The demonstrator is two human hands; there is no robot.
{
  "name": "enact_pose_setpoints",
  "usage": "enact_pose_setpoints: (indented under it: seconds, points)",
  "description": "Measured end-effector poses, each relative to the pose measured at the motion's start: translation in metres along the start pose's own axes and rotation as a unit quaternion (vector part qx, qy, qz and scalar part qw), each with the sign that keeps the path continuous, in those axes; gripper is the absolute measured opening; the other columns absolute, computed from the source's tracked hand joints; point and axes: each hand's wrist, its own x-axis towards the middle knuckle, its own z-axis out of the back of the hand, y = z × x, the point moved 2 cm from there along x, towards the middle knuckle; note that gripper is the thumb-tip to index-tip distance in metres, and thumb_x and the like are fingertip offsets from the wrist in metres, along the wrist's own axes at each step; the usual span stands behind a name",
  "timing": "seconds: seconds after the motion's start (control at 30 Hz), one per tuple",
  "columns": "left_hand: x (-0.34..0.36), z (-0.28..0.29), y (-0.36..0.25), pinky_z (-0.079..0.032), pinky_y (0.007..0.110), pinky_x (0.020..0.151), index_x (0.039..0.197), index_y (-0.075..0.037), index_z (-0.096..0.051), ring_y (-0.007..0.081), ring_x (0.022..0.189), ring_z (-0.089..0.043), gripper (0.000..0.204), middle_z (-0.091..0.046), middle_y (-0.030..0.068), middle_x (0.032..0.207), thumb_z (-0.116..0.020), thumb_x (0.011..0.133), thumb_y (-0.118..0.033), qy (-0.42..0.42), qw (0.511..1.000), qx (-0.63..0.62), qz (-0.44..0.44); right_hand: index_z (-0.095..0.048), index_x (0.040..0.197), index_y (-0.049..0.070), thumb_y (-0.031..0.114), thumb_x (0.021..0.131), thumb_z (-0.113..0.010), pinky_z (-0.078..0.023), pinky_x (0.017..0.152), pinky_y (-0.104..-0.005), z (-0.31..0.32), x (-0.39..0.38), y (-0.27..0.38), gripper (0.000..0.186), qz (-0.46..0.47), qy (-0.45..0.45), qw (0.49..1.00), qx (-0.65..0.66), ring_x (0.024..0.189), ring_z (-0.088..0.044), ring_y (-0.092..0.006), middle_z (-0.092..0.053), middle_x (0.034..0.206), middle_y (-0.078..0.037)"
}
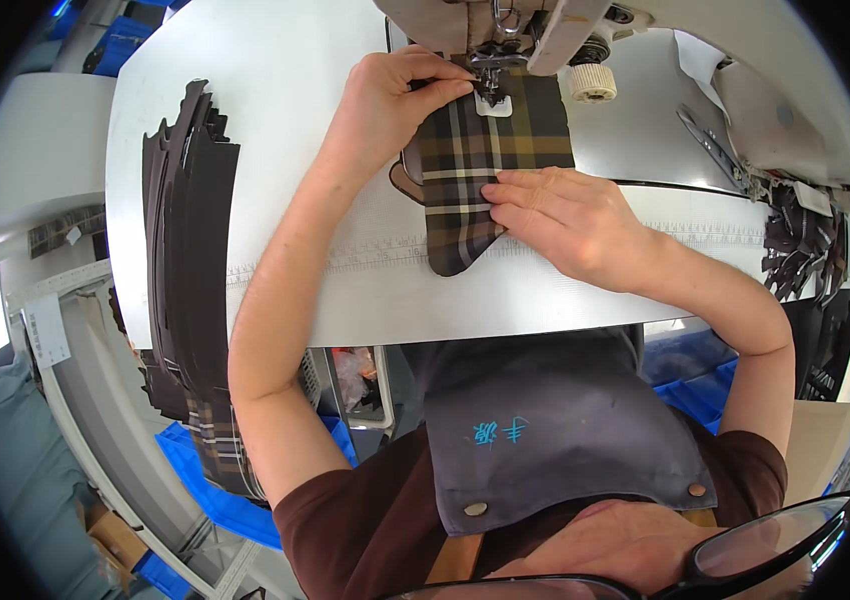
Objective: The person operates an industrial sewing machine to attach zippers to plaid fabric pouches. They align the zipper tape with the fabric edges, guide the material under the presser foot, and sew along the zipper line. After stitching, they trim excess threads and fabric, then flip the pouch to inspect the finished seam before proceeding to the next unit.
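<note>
A plaid fabric piece (460, 190) in brown, olive and cream lies on the sewing machine bed, its rounded end toward me. Over its far part stand the needle and presser foot (490, 80), with a small white patch (494, 106) under them. My left hand (395, 105) is closed in a pinch right beside the presser foot, at the fabric's far left; what its fingertips hold is too small to make out. With fingers stretched out, my right hand (570, 220) rests on the fabric's right edge. A brown-edged piece (406, 182) shows from beneath the fabric's left side.
A stack of dark brown strips (190, 220) hangs over the table's left edge, above a blue bin (210, 485). Metal scissors or snips (710, 145) lie right of the machine. Dark scraps (805, 240) are heaped at the far right. A ruler scale (365, 252) crosses the table.
</note>
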Motion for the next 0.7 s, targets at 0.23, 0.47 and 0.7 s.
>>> enact_pose_setpoints:
  seconds: [0.23,0.47,0.7]
  points:
    - [0.0028,-0.0011,0.0069,-0.048,0.027,0.071,0.089,0.001,-0.070,0.0151,0.074,-0.061,0.014,-0.066,0.0048,0.082,-0.069,0.080,-0.010,-0.004,0.998,-0.011,-0.057,-0.061,0.089,0.000,0.010,0.071,-0.061,-0.052,0.078,-0.0338,0.0011,0.0058,0.0041,0.021,0.019,0.040,0.998,-0.034,0.098,-0.063,-0.0266,-0.065,0.106,-0.014]
    - [0.0018,-0.0053,0.0042,-0.048,0.028,0.066,0.088,-0.002,-0.071,0.0169,0.072,-0.062,0.014,-0.066,0.0065,0.081,-0.068,0.078,-0.012,-0.014,0.999,0.008,-0.047,-0.060,0.090,0.000,0.010,0.072,-0.060,-0.052,0.078,-0.0335,-0.0009,0.0028,0.0045,0.021,0.022,0.036,0.998,-0.040,0.099,-0.062,-0.0259,-0.064,0.107,-0.014]
    - [-0.0034,-0.0096,0.0025,-0.049,0.030,0.066,0.082,-0.004,-0.071,0.0214,0.073,-0.061,0.009,-0.065,0.0052,0.080,-0.067,0.076,-0.009,-0.054,0.984,0.097,-0.136,-0.061,0.091,0.001,0.011,0.074,-0.060,-0.052,0.079,-0.0333,-0.0013,0.0015,0.0047,0.020,0.025,0.044,0.998,-0.045,0.102,-0.062,-0.0256,-0.064,0.109,-0.014]
